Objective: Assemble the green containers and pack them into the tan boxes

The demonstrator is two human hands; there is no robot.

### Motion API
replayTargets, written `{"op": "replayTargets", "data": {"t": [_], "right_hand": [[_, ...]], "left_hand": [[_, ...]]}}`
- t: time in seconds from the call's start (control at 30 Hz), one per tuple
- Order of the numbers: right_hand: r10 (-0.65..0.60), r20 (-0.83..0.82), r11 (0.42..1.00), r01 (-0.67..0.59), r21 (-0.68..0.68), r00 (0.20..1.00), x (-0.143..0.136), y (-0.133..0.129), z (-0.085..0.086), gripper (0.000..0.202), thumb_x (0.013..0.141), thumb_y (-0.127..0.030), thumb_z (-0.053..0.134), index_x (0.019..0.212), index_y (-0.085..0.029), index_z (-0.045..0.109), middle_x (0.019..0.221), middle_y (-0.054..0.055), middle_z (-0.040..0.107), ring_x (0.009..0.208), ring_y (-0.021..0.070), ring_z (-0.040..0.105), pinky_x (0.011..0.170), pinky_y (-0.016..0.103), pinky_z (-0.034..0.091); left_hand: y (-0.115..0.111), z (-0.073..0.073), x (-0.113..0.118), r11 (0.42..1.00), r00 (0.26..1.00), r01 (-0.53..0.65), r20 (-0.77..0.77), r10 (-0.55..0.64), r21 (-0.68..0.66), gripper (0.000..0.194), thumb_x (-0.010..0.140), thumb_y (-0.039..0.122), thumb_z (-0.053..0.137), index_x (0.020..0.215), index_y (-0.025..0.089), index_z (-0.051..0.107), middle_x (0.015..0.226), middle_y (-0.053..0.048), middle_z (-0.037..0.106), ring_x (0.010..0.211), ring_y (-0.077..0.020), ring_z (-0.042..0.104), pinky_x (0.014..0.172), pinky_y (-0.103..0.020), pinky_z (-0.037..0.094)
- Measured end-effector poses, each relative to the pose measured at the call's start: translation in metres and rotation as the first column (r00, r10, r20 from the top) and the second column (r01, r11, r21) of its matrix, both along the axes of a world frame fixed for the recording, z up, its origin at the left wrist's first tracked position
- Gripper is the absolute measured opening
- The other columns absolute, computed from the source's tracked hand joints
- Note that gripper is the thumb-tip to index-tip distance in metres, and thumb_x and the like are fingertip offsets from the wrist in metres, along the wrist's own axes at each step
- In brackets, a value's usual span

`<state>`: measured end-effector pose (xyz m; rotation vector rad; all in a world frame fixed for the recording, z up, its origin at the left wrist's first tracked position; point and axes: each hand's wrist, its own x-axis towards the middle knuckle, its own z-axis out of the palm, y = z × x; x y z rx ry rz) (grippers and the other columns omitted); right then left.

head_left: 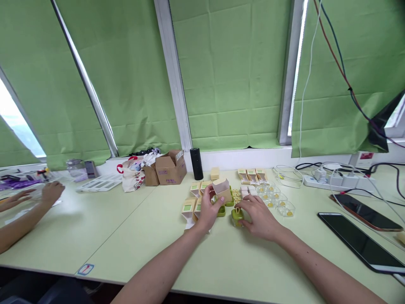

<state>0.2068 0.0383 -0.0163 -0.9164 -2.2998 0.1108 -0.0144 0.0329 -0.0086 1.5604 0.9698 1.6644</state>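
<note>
My left hand (pixel 209 209) grips a small open cardboard box (pixel 222 191), held above the table. To its right, my right hand (pixel 257 214) has its fingers closed on a small clear container with a green lid (pixel 237 216) and a pale loop on top. Several cream boxes with green labels (pixel 189 208) lie to the left of my left hand. Other green lids (pixel 220 212) lie between my hands, partly hidden. Beyond my right hand are clear plastic cups with yellow spots (pixel 281 202) and small pale pink and white pieces (pixel 248 191).
More small boxes (pixel 252 175) lie at the back. A black cylinder (pixel 196 164) stands beside a brown carton (pixel 171 169) and a cloth bag (pixel 131 174). At right are a tablet (pixel 360 240), a phone (pixel 365 211) and a power strip (pixel 340 181). Another person's hands (pixel 50 192) work at far left.
</note>
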Motion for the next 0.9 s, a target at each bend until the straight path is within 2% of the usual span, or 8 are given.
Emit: {"op": "replayTargets", "data": {"t": [0.13,0.3,0.47,0.63,0.77,0.83,0.9], "right_hand": [[-0.126,0.159,0.989,0.135,-0.052,0.979,0.008,0.004,0.012,0.023,0.077,-0.025,0.082,0.099,-0.024,0.076,0.104,0.010,0.079,0.115,0.0350,0.063,0.100,0.049,0.043],[-0.250,0.243,0.957,0.276,-0.083,0.937,0.019,0.012,0.021,0.022,0.077,-0.024,0.080,0.099,-0.023,0.077,0.101,0.009,0.079,0.114,0.0329,0.063,0.095,0.042,0.040],[-0.285,0.250,0.944,0.316,-0.093,0.925,0.020,0.012,0.022,0.017,0.078,-0.022,0.078,0.094,-0.022,0.075,0.099,0.010,0.077,0.109,0.0325,0.063,0.089,0.040,0.039],[-0.277,0.245,0.949,0.304,-0.083,0.929,0.019,0.012,0.021,0.013,0.077,-0.021,0.078,0.089,-0.022,0.073,0.099,0.009,0.077,0.108,0.0320,0.063,0.087,0.039,0.038],[-0.279,0.233,0.950,0.303,-0.078,0.932,0.020,0.013,0.020,0.013,0.077,-0.021,0.078,0.089,-0.022,0.073,0.100,0.009,0.077,0.109,0.0321,0.063,0.087,0.039,0.038],[-0.280,0.233,0.949,0.305,-0.077,0.931,0.020,0.013,0.019,0.012,0.078,-0.020,0.078,0.089,-0.022,0.073,0.099,0.009,0.076,0.109,0.0319,0.064,0.087,0.038,0.038],[-0.282,0.240,0.948,0.308,-0.075,0.929,0.020,0.013,0.018,0.012,0.078,-0.019,0.077,0.089,-0.022,0.073,0.097,0.008,0.076,0.108,0.0315,0.064,0.087,0.038,0.037]], "left_hand": [[-0.003,0.000,-0.001,0.999,0.983,-0.047,-0.175,0.048,0.006,0.050,0.083,0.034,0.081,0.127,0.021,0.063,0.129,-0.011,0.069,0.122,-0.0298,0.062,0.108,-0.044,0.048],[-0.009,0.001,0.002,0.992,0.930,-0.099,-0.363,0.063,-0.082,0.058,0.074,0.024,0.086,0.130,0.021,0.069,0.130,-0.013,0.067,0.123,-0.0346,0.060,0.108,-0.049,0.047],[-0.018,0.006,0.008,0.981,0.776,-0.155,-0.629,0.045,-0.120,0.056,0.071,0.027,0.090,0.125,0.022,0.075,0.116,-0.012,0.065,0.120,-0.0377,0.055,0.108,-0.051,0.043],[-0.022,0.007,0.008,0.982,0.690,-0.154,-0.723,0.024,-0.114,0.059,0.071,0.030,0.088,0.128,0.024,0.074,0.115,-0.012,0.063,0.115,-0.0370,0.053,0.104,-0.047,0.045],[-0.024,0.008,0.007,0.988,0.693,-0.124,-0.720,0.025,-0.086,0.077,0.070,0.032,0.090,0.142,0.025,0.064,0.123,-0.013,0.063,0.123,-0.0400,0.051,0.108,-0.050,0.043],[-0.025,0.010,0.006,0.995,0.726,-0.090,-0.686,0.040,-0.037,0.072,0.076,0.033,0.086,0.143,0.025,0.059,0.132,-0.015,0.062,0.130,-0.0395,0.051,0.112,-0.051,0.041],[-0.025,0.011,0.005,0.998,0.779,-0.054,-0.624,0.066,0.038,0.057,0.085,0.029,0.078,0.138,0.024,0.058,0.137,-0.014,0.063,0.132,-0.0357,0.053,0.113,-0.050,0.042]]}}
